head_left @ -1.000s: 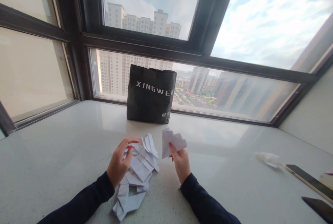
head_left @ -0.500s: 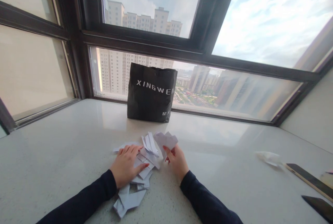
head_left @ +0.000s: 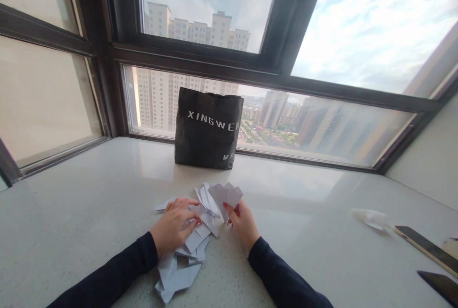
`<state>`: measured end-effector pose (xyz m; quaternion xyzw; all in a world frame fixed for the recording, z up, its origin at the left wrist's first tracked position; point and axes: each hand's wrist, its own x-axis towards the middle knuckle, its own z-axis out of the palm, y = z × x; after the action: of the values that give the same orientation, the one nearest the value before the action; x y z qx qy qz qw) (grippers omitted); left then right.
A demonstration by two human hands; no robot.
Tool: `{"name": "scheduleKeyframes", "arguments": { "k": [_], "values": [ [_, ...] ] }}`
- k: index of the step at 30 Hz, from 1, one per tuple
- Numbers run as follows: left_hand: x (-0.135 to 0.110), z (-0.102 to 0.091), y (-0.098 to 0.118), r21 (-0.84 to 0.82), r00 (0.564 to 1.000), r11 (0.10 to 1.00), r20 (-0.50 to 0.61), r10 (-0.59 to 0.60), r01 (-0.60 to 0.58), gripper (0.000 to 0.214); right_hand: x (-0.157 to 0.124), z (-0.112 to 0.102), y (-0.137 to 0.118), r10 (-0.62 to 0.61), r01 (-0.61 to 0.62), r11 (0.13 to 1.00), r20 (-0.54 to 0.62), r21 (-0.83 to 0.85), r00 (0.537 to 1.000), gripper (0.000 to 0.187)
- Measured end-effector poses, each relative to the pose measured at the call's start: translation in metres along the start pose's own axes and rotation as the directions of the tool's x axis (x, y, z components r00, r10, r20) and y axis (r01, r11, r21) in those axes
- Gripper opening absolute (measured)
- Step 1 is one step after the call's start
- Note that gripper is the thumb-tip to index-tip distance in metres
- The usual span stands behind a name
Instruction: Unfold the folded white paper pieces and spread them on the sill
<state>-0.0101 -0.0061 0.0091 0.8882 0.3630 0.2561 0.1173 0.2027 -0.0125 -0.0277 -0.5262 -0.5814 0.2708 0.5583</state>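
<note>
A loose heap of folded white paper pieces (head_left: 196, 240) lies on the pale speckled surface in front of me. My left hand (head_left: 174, 224) rests over the upper left of this heap, its fingers curved and the thumb apart from the forefinger. Paper shows under and between those fingers, and the fingertips touch it. To the right, my right hand (head_left: 243, 222) is closed on a fan of folded paper pieces (head_left: 226, 194), pinched between thumb and fingers and held upright. The lower edge of the fan is partly hidden by the fingers.
A black bag (head_left: 207, 131) with white lettering stands behind the paper, against the window. At the right lie a crumpled white tissue-like item (head_left: 372, 218), a long dark flat object with a light edge (head_left: 427, 248) and a dark pointed object (head_left: 440, 285).
My left thumb has drawn in toward the forefinger over the heap. The lower papers have shifted slightly. My right hand keeps its paper fan, which has tilted a little to the left.
</note>
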Motion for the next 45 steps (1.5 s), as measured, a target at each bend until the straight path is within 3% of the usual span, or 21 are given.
{"name": "scheduleKeyframes", "arguments": {
  "k": [4, 13, 15, 18, 21, 24, 27, 31, 36, 45],
  "values": [
    [-0.005, 0.007, -0.006, -0.002, 0.985, 0.985, -0.026, 0.17, -0.17, 0.027, -0.001, 0.001, -0.001, 0.002, -0.003, 1.0, 0.006, 0.028, 1.0, 0.022],
    [-0.005, 0.01, -0.009, 0.15, 0.963, 0.952, 0.091, 0.254, -0.265, 0.037, -0.001, 0.003, -0.005, 0.008, -0.005, 0.995, -0.036, 0.096, 0.999, 0.027],
    [-0.004, 0.007, -0.008, 0.128, 0.966, 0.958, 0.026, 0.256, -0.257, 0.035, 0.0, 0.003, -0.006, 0.014, -0.007, 0.994, -0.063, 0.11, 0.998, 0.03],
    [-0.002, -0.002, -0.004, 0.006, 0.954, 0.973, -0.197, 0.227, -0.23, 0.029, 0.0, 0.002, -0.006, 0.026, -0.014, 0.992, -0.089, 0.126, 0.996, 0.034],
    [0.0, -0.015, 0.002, -0.207, 0.918, 0.964, -0.39, 0.075, -0.166, 0.022, 0.001, 0.001, -0.005, 0.032, -0.02, 0.991, -0.09, 0.134, 0.995, 0.035],
    [0.002, -0.023, 0.004, -0.358, 0.886, 0.928, -0.456, -0.082, -0.099, 0.022, 0.002, 0.0, -0.005, 0.03, -0.016, 0.99, -0.097, 0.137, 0.995, 0.035],
    [0.003, -0.025, -0.002, -0.394, 0.852, 0.917, -0.501, -0.152, -0.068, 0.025, 0.003, 0.0, -0.004, 0.017, -0.001, 0.99, -0.108, 0.14, 0.994, 0.036],
    [0.003, -0.021, -0.008, -0.21, 0.815, 0.978, -0.567, -0.119, -0.003, 0.029, 0.003, 0.0, -0.001, 0.011, 0.004, 0.99, -0.105, 0.14, 0.994, 0.038],
    [0.0, -0.019, -0.007, 0.088, 0.835, 0.993, -0.55, -0.021, 0.083, 0.036, 0.005, -0.002, 0.003, 0.013, 0.003, 0.992, -0.123, 0.123, 0.992, 0.039],
    [-0.003, -0.022, -0.006, 0.138, 0.859, 0.99, -0.511, 0.038, 0.039, 0.036, 0.007, -0.006, 0.004, 0.005, 0.008, 0.997, -0.162, 0.08, 0.987, 0.039]
  ]
}}
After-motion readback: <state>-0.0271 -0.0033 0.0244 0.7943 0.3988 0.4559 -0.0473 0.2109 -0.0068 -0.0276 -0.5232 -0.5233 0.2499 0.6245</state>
